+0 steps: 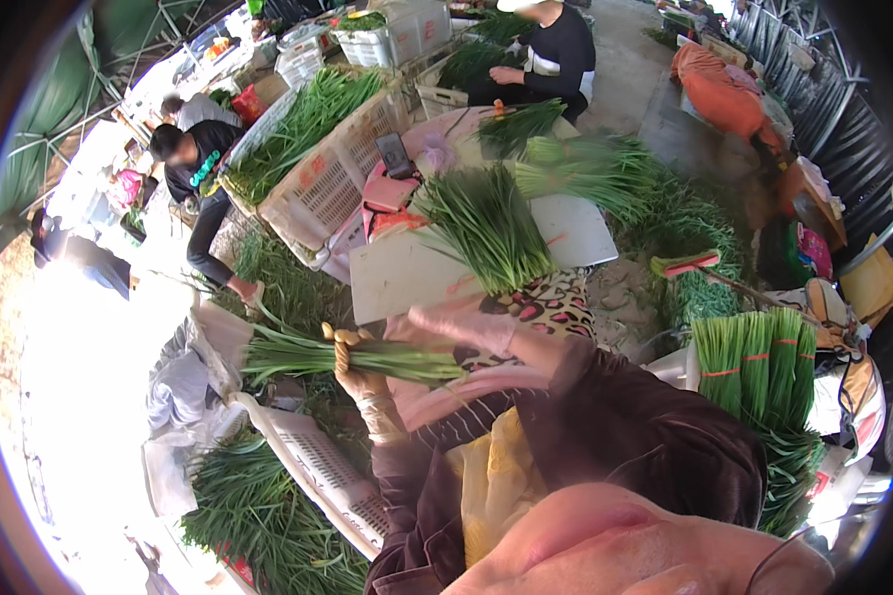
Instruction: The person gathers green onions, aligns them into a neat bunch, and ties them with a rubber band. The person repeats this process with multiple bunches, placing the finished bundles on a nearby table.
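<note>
My left hand [357, 381], in a thin glove with tan finger covers, is closed around a bunch of green garlic chives [409, 359]. The bunch lies sideways over my lap, its leaf tips to the left and its stems to the right. Just above the stem end my right hand [465, 325] is stretched out flat in a clear glove; it is blurred and shows nothing in its grasp. Beyond it, a larger pile of garlic chives [491, 230] rests on a white board [398, 275], partly over a leopard-print cloth [558, 305].
Tied chive bundles [755, 364] stand at my right, near a broom [688, 264]. A white plastic crate [320, 468] is at lower left, beside loose chives [268, 513]. Another crate [335, 186] of greens, a phone [394, 155] and a seated co-worker [558, 52] are farther off.
</note>
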`<state>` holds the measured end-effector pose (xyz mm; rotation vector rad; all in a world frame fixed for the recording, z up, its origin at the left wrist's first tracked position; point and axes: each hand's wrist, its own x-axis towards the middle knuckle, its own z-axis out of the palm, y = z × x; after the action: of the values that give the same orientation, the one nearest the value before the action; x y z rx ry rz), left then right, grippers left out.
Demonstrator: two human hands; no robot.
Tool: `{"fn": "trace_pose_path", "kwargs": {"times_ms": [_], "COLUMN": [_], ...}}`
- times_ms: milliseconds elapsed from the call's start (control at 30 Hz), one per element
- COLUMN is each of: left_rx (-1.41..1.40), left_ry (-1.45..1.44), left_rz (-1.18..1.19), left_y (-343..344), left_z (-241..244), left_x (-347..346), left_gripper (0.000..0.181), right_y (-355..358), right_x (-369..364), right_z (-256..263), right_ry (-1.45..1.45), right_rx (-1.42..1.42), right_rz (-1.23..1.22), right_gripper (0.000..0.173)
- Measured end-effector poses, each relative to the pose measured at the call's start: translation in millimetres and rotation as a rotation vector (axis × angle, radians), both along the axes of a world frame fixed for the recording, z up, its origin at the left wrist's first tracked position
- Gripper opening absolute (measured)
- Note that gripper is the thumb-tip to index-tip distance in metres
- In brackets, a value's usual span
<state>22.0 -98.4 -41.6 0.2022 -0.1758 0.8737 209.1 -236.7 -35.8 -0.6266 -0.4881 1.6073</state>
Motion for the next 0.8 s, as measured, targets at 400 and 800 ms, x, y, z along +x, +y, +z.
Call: {"fn": "trace_pose_path", "kwargs": {"times_ms": [400, 800], "left_rx": [0.108, 0.218], "left_ry": [-0.062, 0.006], "left_rz": [0.191, 0.293], "left_y": [23.6, 31.8], "left_z": [54.7, 27.6], "left_x": [8.1, 7.3], "left_gripper": [0.046, 0.056], "right_y": [11.3, 6.6], "right_x": [18.7, -19.0], "right_z": [47.3, 98.6], "right_ry": [-0.182, -1.631], "right_rx": [0.21, 0.627], "right_rz": [-0.972, -0.838], "right_gripper": [0.035, 0.022]}}
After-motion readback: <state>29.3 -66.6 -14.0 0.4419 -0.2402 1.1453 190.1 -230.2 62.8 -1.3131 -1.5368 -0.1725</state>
